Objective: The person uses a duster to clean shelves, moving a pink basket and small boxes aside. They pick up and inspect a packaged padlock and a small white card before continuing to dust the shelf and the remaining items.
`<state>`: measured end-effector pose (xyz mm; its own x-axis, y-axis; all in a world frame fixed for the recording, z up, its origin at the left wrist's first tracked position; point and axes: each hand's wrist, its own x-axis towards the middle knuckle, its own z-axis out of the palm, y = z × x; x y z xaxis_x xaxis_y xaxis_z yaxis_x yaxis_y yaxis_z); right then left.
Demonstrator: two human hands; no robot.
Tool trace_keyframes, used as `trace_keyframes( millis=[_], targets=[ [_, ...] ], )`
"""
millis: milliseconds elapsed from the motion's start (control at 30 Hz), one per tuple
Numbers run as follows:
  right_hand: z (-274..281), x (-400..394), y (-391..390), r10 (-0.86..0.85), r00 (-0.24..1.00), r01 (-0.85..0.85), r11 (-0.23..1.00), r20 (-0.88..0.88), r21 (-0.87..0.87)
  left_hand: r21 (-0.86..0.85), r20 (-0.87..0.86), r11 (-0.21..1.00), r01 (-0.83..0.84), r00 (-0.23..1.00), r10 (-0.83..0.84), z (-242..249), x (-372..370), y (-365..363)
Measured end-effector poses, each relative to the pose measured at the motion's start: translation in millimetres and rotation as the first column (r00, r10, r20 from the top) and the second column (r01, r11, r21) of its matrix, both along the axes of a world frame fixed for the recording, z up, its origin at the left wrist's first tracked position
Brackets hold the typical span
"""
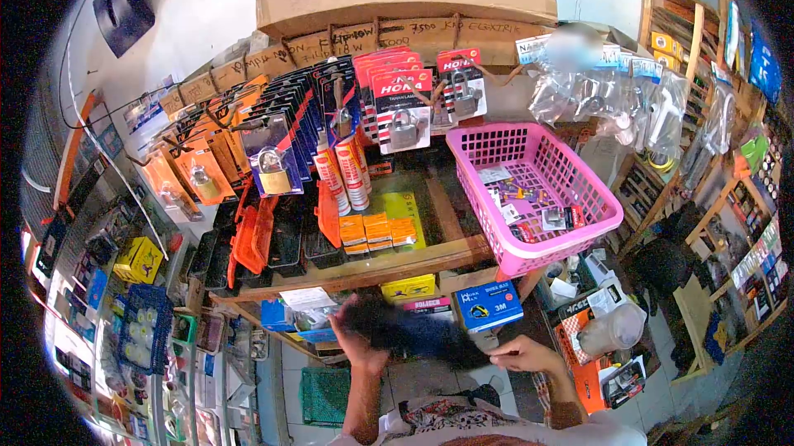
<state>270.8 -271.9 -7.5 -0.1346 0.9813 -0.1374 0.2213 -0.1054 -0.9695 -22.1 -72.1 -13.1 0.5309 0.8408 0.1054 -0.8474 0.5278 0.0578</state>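
Note:
A dark, cloth-like item (422, 332) stretches between my two hands in front of the wooden counter, smeared by motion, so I cannot tell exactly what it is. My left hand (361, 345) is closed on its left end. At the opposite end, the fingers of my right hand (527, 357) pinch its corner. Just beyond the item, under the counter edge, are a blue 3M box (490, 307) and a yellow box (408, 287).
On the counter stand a pink basket (571, 241) with small parts, orange small boxes (377, 231), sealant tubes (329, 171) and black bins (286, 252). Carded padlocks (404, 119) hang above. A clear plastic jar (614, 327) stands at the right, a blue basket (142, 332) at the left.

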Motion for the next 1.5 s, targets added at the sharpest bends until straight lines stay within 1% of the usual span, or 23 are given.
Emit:
trace_keyframes(
  millis=[67, 100, 167, 267, 333, 367, 467, 500, 600, 667, 733, 800, 933, 1000, 1067, 1100, 1200, 1233, 1267, 1333, 1367, 1433, 1500],
  targets=[
    [10, -3, 1, 0.096, 0.994, -0.095, 0.995, 0.047, -0.019, -0.184, -0.349, 0.955, -0.232, 0.924, 0.157, 17, 6, -6],
    [8, -4, 2, 0.028, 0.999, -0.027, 1.000, 0.041, -0.011, -0.073, -0.285, 0.997, -0.017, 0.958, -0.005, -4, -7, -1],
    [0, -6, 3, -0.105, 0.994, 0.105, 0.994, 0.028, -0.001, -0.158, -0.494, 0.966, -0.204, 0.863, 0.101, 8, -2, -3],
    [7, 2, 2, 0.058, 0.996, -0.053, 0.996, 0.069, -0.072, -0.054, 0.164, 0.991, 0.125, 0.980, -0.115, -17, -10, 4],
    [8, 1, 3, 0.080, 0.995, -0.075, 0.994, 0.057, -0.085, -0.083, -0.282, 0.992, -0.095, 0.957, 0.068, -19, -5, 5],
    [12, -3, 3, 0.021, 0.998, -0.016, 0.995, 0.052, -0.095, -0.072, -0.249, 0.997, -0.029, 0.968, 0.011, -8, -6, 1],
    [3, -1, 2, -0.039, 0.999, 0.038, 0.995, -0.002, -0.095, -0.116, -0.351, 0.972, -0.203, 0.924, 0.151, 2, 1, 2],
    [0, 2, 2, -0.039, 0.999, 0.036, 0.995, -0.024, -0.088, -0.003, -0.504, 0.972, -0.234, 0.840, 0.200, 17, 2, -8],
    [16, 0, 2, 0.048, 0.997, -0.047, 0.999, 0.065, -0.013, -0.074, -0.268, 0.992, -0.103, 0.960, 0.080, -3, 0, -2],
    [5, -3, 5, -0.054, 0.998, 0.053, 0.998, 0.042, 0.041, 0.196, -0.396, 0.953, -0.231, 0.870, 0.293, 1, 6, 3],
    [-1, -1, 2, -0.044, 0.999, 0.044, 0.999, 0.025, 0.016, -0.166, -0.612, 0.951, -0.261, 0.783, 0.108, 26, 4, -13],
    [3, 5, 0, 0.077, 0.997, -0.076, 0.994, 0.014, -0.073, -0.008, -0.136, 0.999, -0.036, 0.990, 0.034, -15, -2, -2],
    [5, 0, 0, -0.038, 0.999, 0.039, 0.999, 0.034, -0.015, 0.033, -0.596, 0.961, -0.276, 0.766, 0.241, 29, 9, -15],
    [-7, 7, -2, -0.035, 0.999, 0.036, 0.999, 0.019, -0.033, -0.065, -0.488, 0.978, -0.200, 0.861, 0.143, -9, 1, -5],
    [-4, 8, -3, 0.041, 0.998, -0.038, 0.997, 0.037, -0.066, 0.019, -0.084, 0.999, 0.033, 0.996, -0.032, -4, -1, -1],
    [-3, 8, -3, 0.078, 0.996, -0.074, 0.994, 0.043, -0.080, -0.184, -0.129, 0.983, -0.013, 0.992, -0.011, -1, -3, -7],
    [-4, -1, -2, -0.118, 0.993, 0.118, 0.992, -0.007, 0.050, 0.040, -0.404, 0.967, -0.251, 0.881, 0.245, -2, 8, 0],
    [-3, 2, -4, -0.074, 0.997, 0.075, 0.997, 0.008, -0.024, 0.050, -0.062, 0.995, -0.087, 0.994, 0.090, -33, -4, 7],
    [-1, 9, -6, -0.029, 0.999, 0.031, 0.995, 0.019, -0.096, 0.100, 0.223, 0.987, 0.124, 0.964, -0.144, -36, -11, 8],
    [2, 11, -7, -0.008, 0.999, 0.013, 0.988, 0.034, -0.155, 0.007, -0.197, 1.000, -0.022, 0.980, 0.023, -17, -3, 0],
    [5, 8, -7, -0.034, 0.999, 0.040, 0.989, 0.040, -0.141, 0.056, -0.099, 0.998, -0.025, 0.995, 0.031, -1, -3, -7],
    [1, 8, -7, -0.082, 0.996, 0.085, 0.994, 0.042, -0.074, -0.009, -0.384, 0.978, -0.210, 0.903, 0.191, 1, -1, -7],
    [-14, 11, -7, -0.120, 0.992, 0.119, 0.992, 0.029, 0.031, 0.001, -0.418, 0.974, -0.226, 0.885, 0.206, 2, 0, -8]
  ],
)
